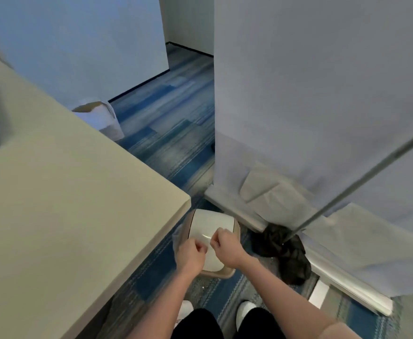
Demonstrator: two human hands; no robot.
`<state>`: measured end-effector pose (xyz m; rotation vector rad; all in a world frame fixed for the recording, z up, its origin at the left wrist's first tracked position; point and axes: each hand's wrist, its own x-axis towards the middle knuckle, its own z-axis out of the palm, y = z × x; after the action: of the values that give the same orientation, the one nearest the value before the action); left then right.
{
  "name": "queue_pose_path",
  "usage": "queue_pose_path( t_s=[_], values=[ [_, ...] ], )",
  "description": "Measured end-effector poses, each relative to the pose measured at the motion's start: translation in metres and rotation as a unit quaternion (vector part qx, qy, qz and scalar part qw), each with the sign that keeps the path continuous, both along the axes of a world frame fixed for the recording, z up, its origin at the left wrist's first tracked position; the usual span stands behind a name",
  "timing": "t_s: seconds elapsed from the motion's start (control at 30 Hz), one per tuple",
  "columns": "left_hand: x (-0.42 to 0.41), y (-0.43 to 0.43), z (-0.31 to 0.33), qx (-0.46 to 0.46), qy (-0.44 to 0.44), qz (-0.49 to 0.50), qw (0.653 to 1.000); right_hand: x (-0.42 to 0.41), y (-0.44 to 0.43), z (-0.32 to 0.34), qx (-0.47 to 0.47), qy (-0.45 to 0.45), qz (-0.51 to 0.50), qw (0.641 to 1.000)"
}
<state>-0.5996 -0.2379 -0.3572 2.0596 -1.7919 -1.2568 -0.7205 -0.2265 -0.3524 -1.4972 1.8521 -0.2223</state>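
Desk (pixel 78 192) corner crowds the bin (pixel 210 223) at lower centre from the left, reaching just over its rim. A mop (pixel 283 250) with a dark head lies just right of the bin, against the partition (pixel 298 94). The left hand (pixel 190 253) and right hand (pixel 225 243) sit over the white lid, fingers curled; whether they pinch anything cannot be told. Open carpet (pixel 176 118) runs toward upper centre, past 1 paper bag (pixel 102 118).

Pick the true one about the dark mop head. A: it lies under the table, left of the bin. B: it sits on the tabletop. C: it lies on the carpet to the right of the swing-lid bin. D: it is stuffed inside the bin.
C: the dark mop head lies on the carpet, right of the swing-lid bin, at the wall's foot.
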Motion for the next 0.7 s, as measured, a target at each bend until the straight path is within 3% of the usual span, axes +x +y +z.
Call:
queue_pose_path(
  t_s=[0.3,0.7],
  values=[
    [0.001,-0.037,-0.059,-0.015,-0.037,-0.058,0.998,-0.002,-0.024,-0.058,-0.012,0.054,0.073,0.996],
    [0.005,-0.041,-0.075,-0.033,-0.005,-0.091,0.995,-0.001,-0.022,-0.059,-0.063,0.143,0.117,0.981]
  ],
)
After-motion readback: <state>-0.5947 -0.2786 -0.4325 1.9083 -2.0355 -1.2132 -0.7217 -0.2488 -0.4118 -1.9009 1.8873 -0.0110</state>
